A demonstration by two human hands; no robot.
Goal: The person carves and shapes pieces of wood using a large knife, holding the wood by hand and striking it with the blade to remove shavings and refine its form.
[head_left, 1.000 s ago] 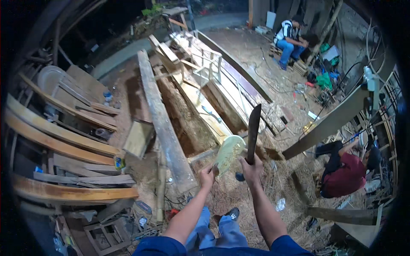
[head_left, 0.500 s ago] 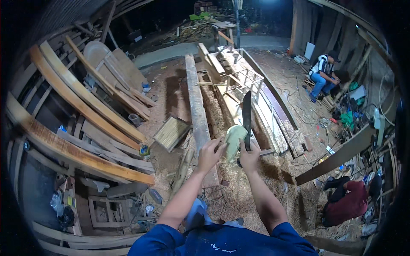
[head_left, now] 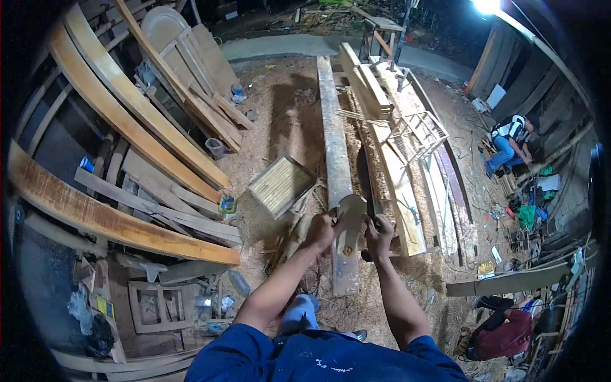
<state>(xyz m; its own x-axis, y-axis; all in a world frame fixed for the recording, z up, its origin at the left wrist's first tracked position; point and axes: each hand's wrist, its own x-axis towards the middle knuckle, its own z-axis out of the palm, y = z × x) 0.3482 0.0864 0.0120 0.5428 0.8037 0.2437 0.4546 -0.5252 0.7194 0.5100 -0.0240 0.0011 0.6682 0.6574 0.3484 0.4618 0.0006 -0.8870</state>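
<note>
My right hand [head_left: 380, 234] is closed around the handle of a machete, whose long dark blade [head_left: 365, 178] points up and away from me. Beside it, my left hand [head_left: 323, 230] grips a pale piece [head_left: 352, 215] with a broad rounded top and a narrower lower end, probably wood. The blade stands right along the piece's right side; whether they touch I cannot make out. Both are held in the air above a long weathered plank [head_left: 344, 277].
Ahead lie stacked boards [head_left: 410, 223] with a small slatted frame [head_left: 417, 137] on top. A slatted panel [head_left: 280, 186] rests left of the plank. Long curved beams [head_left: 121, 216] lean at left. Two people, one in striped top [head_left: 509, 130], one in maroon [head_left: 507, 334], sit at right.
My view has swung, shifting the surroundings rightward at the far end. The pale piece has turned and sits lower between my hands. The machete blade now tilts farther away from me.
</note>
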